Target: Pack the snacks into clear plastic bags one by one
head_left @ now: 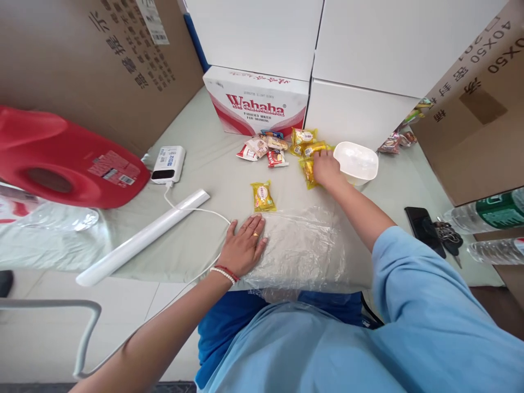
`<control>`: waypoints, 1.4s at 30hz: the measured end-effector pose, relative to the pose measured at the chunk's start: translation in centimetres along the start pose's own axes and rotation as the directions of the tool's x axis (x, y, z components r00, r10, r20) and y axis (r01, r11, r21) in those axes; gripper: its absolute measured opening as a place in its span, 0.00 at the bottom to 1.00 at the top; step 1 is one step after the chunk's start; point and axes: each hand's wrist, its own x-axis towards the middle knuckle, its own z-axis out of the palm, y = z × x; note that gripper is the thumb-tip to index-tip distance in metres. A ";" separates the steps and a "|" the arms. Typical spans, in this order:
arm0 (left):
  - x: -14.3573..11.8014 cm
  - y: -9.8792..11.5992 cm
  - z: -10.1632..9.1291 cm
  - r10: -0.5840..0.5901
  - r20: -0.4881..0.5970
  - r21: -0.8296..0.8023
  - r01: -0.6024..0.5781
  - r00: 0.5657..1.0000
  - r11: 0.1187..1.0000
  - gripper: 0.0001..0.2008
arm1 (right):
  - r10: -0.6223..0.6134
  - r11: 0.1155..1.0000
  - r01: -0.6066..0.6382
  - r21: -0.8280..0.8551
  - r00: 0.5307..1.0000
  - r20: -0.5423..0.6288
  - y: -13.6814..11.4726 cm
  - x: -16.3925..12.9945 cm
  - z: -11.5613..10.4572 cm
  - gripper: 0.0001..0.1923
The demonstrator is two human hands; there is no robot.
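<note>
My left hand (242,245) lies flat on the table at the left edge of a clear plastic bag (301,248), its fingers stretched out. Just beyond its fingertips is a single yellow-wrapped snack packet (262,196). My right hand (326,168) reaches to a cluster of yellow snack packets (303,136). Its fingers are bent and drawn together on a packet, with the tips partly hidden. Right beside that hand stands a white plastic bowl (356,160). To the left of the yellow cluster lies a group of red, white and brown snack packets (277,159).
A Wahaha carton (260,103) and white boxes (356,114) stand at the back. On the left are a red jug (69,158), a power bank (168,164) with a white cable, and a white tube (143,237). A phone (423,229), keys (448,237) and bottles (487,213) are on the right.
</note>
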 end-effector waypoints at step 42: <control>-0.2 0.2 -0.3 -0.047 0.002 -0.072 0.047 0.999 0.996 0.29 | -0.380 0.923 0.374 0.091 0.922 0.067 -16.2 7.9 -0.4 0.32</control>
